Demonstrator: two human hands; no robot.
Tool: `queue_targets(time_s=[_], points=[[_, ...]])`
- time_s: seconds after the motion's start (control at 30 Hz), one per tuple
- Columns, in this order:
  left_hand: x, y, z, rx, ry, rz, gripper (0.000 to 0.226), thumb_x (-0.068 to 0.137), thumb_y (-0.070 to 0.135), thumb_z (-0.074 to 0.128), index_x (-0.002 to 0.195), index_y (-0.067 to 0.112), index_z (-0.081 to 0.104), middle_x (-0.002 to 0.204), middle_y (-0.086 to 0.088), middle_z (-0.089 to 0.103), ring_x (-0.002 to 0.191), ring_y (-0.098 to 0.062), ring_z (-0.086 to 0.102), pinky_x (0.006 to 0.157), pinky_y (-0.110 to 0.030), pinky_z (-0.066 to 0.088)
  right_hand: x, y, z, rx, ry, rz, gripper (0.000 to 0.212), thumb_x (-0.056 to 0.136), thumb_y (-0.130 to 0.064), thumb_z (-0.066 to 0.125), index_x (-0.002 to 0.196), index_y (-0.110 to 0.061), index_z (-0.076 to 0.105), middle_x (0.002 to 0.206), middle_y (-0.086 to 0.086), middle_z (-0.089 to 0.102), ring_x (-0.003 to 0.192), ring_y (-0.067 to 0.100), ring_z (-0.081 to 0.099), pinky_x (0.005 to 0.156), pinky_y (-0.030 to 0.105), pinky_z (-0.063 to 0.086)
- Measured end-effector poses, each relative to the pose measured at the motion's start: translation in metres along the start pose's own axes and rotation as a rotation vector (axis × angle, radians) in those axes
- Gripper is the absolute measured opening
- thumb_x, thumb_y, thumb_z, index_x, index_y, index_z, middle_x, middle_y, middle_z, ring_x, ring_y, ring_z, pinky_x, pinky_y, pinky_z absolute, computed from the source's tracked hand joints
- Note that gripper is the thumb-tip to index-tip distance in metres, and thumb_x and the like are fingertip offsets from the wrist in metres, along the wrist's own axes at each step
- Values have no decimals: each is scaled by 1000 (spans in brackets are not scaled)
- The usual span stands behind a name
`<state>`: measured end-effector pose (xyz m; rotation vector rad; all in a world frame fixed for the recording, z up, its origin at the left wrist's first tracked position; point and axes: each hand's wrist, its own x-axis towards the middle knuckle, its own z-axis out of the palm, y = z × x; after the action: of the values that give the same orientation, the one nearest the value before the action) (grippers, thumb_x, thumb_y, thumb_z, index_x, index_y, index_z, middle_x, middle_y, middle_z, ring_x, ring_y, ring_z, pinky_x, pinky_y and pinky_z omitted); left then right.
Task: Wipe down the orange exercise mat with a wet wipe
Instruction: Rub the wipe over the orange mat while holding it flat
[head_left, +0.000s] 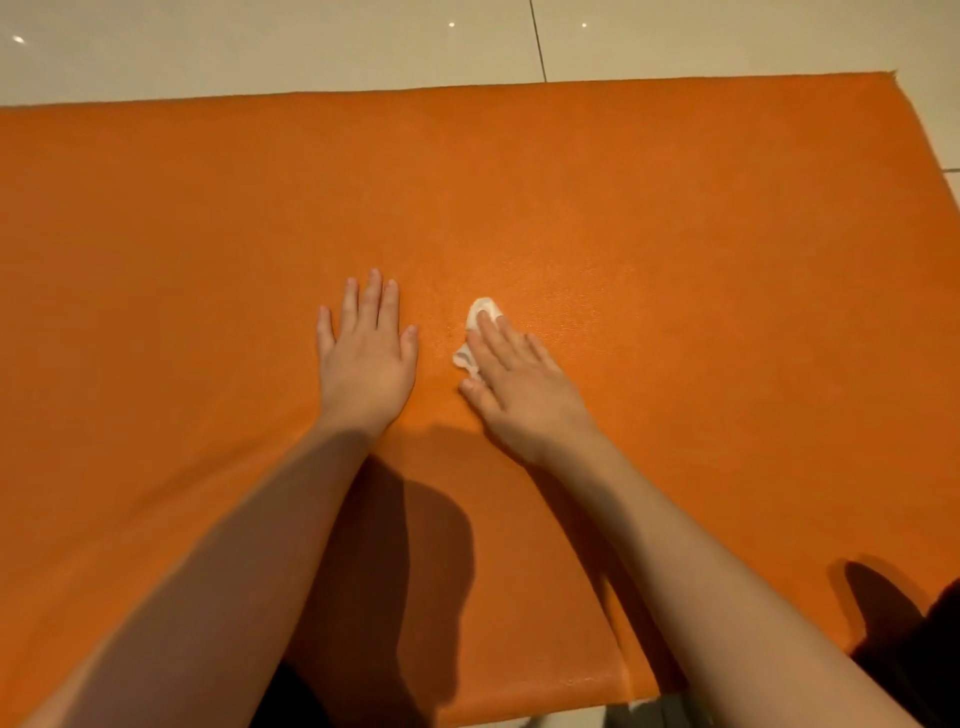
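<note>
Here, the right hand (511, 371) presses the crumpled wet wipe (475, 332) onto mid orange mat (675, 218) under straight fingers, while the left hand (366, 345) lies flat and empty beside it, likely bracing the mat on the tiled floor (260, 47).

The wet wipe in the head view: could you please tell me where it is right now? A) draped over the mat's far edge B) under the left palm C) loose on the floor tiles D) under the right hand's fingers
D: the white wet wipe shows beneath the right hand, pressed onto the orange mat.
</note>
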<state>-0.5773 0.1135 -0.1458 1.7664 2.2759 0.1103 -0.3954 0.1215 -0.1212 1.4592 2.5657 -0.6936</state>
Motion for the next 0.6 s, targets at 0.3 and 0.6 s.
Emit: queue_targets(time_s=[0.3, 0.6], points=[[-24, 6, -14, 45, -192, -7, 60, 105, 42, 23, 157, 20, 3, 164, 3, -7, 150, -18, -11, 121, -45, -3, -34, -33, 3, 93, -108, 84, 64, 102, -47, 20, 153, -15, -4, 158, -1, -17, 145, 14, -17, 116, 31, -11], [-75, 11, -30, 78, -363, 15, 59, 105, 44, 19, 157, 22, 0, 164, 5, -11, 150, -18, -12, 121, -44, -3, -58, -51, -3, 101, -167, 230, 65, 102, -46, 19, 153, -11, -2, 159, 7, -14, 146, 19, -14, 118, 33, -8]])
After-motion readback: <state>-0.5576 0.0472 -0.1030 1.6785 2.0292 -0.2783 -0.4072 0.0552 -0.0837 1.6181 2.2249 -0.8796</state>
